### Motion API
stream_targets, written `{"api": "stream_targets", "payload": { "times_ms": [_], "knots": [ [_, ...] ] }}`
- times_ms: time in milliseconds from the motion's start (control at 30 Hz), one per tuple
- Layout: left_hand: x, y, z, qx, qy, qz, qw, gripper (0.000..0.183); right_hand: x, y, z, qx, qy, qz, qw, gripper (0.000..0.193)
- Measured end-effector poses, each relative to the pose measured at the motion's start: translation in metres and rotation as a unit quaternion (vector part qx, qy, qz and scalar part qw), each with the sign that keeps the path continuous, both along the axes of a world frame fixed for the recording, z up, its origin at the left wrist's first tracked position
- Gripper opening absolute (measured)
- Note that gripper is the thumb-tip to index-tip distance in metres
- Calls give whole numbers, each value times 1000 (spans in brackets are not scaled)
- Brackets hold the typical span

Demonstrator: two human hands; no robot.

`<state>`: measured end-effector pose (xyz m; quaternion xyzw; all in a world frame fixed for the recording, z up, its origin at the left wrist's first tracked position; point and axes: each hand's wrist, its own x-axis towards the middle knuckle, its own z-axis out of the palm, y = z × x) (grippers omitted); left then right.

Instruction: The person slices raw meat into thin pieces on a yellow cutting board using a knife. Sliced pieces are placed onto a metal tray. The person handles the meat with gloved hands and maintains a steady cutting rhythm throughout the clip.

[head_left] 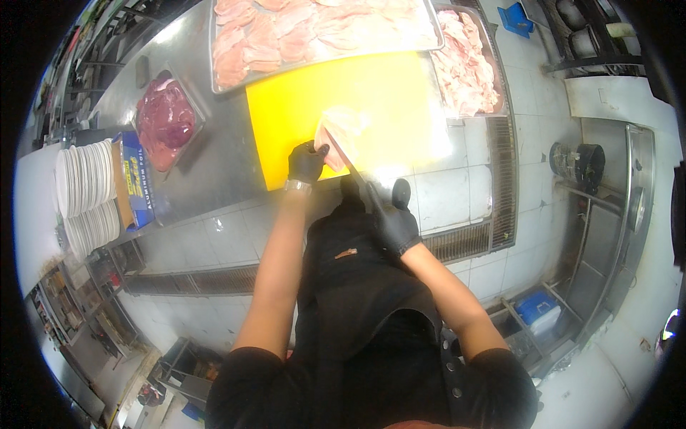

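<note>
A pale pink piece of raw chicken lies near the front edge of a yellow cutting board. My left hand, in a black glove, is closed on the chicken's left edge. In my black-gloved right hand is a knife, its handle mostly hidden by the fingers. The blade slants up and left across the chicken and touches it. Behind the board, a metal tray carries several flattened slices of raw chicken.
Right of the board stands a container of chicken pieces. At left on the steel table are a bag of dark red meat, a foil box and stacked white plates. Floor grates run below.
</note>
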<state>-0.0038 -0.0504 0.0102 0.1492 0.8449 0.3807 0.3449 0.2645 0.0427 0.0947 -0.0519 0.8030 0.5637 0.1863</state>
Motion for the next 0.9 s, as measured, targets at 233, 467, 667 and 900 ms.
{"api": "stream_targets", "payload": {
  "times_ms": [233,467,667,900],
  "knots": [
    [-5,-1,-11,-5,-24,8,1000,34,6,-6,-2,812,-336,477,-9,88],
    [-6,0,-5,-34,9,-37,999,30,28,1,-20,728,-218,425,-491,54],
    [-7,1,1,-29,67,-56,996,31,28,35,-23,785,-168,484,-348,56],
    [-3,1,29,-79,124,-85,986,35,57,51,-52,796,-236,399,-389,60]
  ]
}}
